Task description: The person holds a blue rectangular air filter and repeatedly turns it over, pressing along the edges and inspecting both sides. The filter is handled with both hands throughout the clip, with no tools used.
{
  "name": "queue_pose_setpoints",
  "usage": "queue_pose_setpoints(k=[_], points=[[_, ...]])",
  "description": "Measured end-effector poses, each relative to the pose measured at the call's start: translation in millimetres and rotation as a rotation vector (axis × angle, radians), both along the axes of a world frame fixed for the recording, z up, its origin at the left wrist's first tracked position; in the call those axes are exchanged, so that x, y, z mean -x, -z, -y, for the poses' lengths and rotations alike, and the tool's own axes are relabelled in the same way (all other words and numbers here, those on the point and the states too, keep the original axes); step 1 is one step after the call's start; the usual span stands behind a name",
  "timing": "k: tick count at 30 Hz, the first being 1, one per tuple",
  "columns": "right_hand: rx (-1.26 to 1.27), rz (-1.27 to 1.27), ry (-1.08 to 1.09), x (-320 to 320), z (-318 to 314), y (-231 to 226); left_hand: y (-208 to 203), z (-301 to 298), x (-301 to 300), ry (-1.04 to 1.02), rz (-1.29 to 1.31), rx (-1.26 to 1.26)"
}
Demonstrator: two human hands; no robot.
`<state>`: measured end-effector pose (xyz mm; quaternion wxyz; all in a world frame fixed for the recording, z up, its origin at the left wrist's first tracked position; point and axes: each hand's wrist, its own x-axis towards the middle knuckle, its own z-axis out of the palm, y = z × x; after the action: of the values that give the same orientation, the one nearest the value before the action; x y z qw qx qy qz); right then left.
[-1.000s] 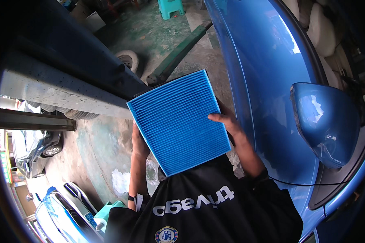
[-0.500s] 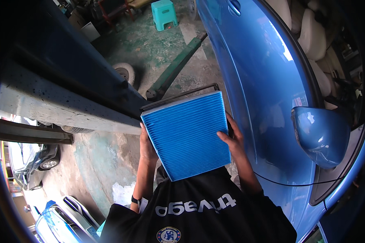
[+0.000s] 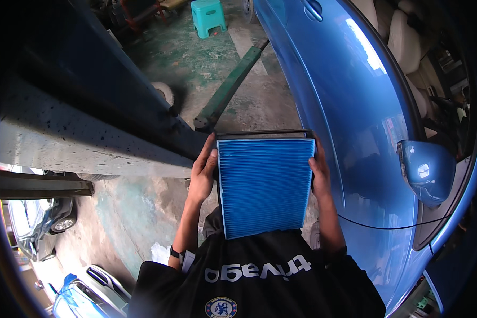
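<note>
A blue pleated air filter [image 3: 265, 188] is held up in front of my chest, its ribbed face turned toward me. Behind it lies a dark frame [image 3: 265, 132], showing along the far edge and down the left side. My left hand [image 3: 204, 164] grips the left side, thumb on the near face and fingers partly hidden behind. On the opposite side my right hand [image 3: 320, 168] holds the edge, its thumb at the rim and other fingers mostly out of sight. Whether the filter sits inside the frame or only against it, I cannot tell.
A blue car [image 3: 355, 116] with a side mirror [image 3: 428, 172] stands close on my right. At left rises a large lift post [image 3: 90, 138]; a green lift arm [image 3: 230, 85] lies ahead. Farther off are a turquoise stool [image 3: 209, 18], a tire [image 3: 163, 93] and parked cars [image 3: 42, 222].
The filter and frame have moved slightly right and straightened from a tilt. My right thumb has shifted from the filter's face to its edge, and my left hand has moved higher along the side.
</note>
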<state>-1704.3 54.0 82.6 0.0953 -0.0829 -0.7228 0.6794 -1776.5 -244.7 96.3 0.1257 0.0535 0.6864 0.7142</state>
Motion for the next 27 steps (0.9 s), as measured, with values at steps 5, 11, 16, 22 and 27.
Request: queue_pose_setpoints(k=[5,11,16,22,27], points=[[-0.186,0.014,0.062,20.2,0.2,4.9,16.7,5.3,14.2,0.075,0.026,-0.004],[-0.087,-0.056,0.102,18.7,17.8,5.8,9.4,16.2,41.1,0.209,0.052,-0.169],[-0.154,-0.021,0.191,13.8,22.9,-3.5,3.2,-2.0,47.9,0.272,-0.009,-0.103],[-0.14,-0.089,0.237,7.6,29.4,-15.4,6.1,-3.3,47.1,0.188,-0.047,-0.063],[-0.2,-0.088,0.26,10.2,30.5,-21.9,5.5,-4.2,54.1,0.193,-0.071,-0.046]])
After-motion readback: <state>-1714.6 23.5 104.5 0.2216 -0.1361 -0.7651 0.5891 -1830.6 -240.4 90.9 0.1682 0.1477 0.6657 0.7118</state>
